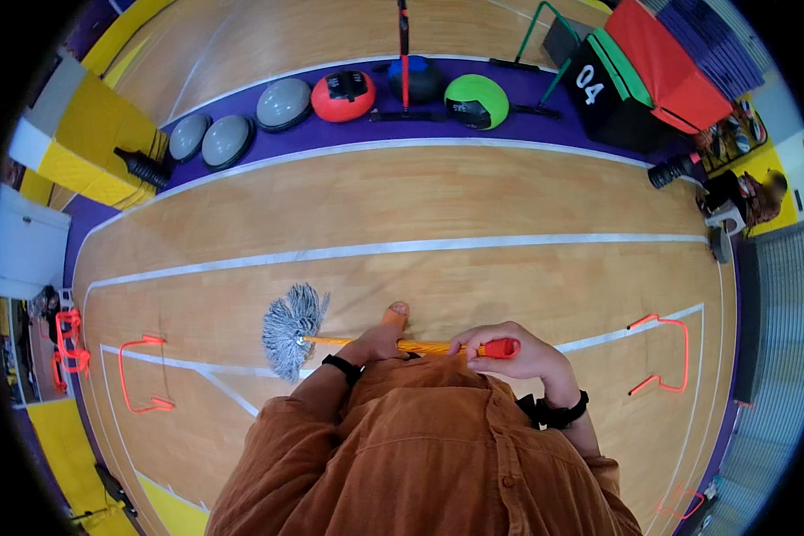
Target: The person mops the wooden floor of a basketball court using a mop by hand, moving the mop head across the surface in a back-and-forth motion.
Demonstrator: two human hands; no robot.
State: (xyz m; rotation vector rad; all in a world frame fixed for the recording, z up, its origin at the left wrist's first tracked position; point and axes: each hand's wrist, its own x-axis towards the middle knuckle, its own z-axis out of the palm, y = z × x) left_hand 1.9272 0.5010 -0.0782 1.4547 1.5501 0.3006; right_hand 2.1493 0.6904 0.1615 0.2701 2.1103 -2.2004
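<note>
A string mop with grey-blue yarn (292, 331) rests on the wooden floor, ahead of me and to the left. Its orange-yellow handle (429, 347) runs across in front of my waist to a red end cap (502, 348). My left hand (379, 343) grips the handle about midway along, its fingers partly hidden. Near the capped end, my right hand (519, 348) is wrapped around the handle. One foot in an orange sandal (395, 316) shows just beyond the handle.
Orange-red hurdles (126, 375) (685, 355) stand on the floor at both sides. Along the purple strip ahead lie grey balance domes (283, 104), a red medicine ball (343, 107) and a green one (482, 110). Foam boxes (670, 60) are stacked far right, near a seated person (750, 197).
</note>
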